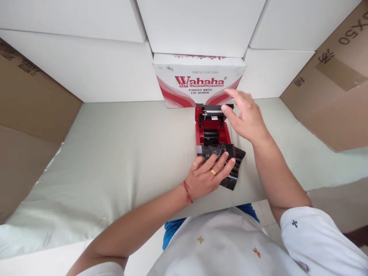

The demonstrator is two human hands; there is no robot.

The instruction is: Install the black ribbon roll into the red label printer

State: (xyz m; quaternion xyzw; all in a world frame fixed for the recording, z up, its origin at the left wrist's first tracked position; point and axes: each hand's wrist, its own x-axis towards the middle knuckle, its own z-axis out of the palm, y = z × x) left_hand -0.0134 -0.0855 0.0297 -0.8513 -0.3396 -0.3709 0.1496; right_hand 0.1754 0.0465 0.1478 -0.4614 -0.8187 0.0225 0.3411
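Observation:
A small red and black machine, which looks like a label printer [198,132], stands on the covered table with its lid [212,108] raised. Inside the red body lies a dark roller [211,136]. Glossy black film [214,149] with a pale strip at its left end runs across the front, and more of it hangs crumpled at the front right. My left hand [207,174] rests on the film with fingers spread flat. Beside the lid's right edge is my right hand [245,115], slightly blurred, thumb and fingers apart; whether the thumb touches the lid I cannot tell.
Directly behind the printer stands a white and red Wahaha water carton [198,82]. White boxes [115,69] are stacked along the back. Brown cartons flank the table, one at the left [31,99] and one at the right [330,103]. A pale green cloth [129,153] covers the table.

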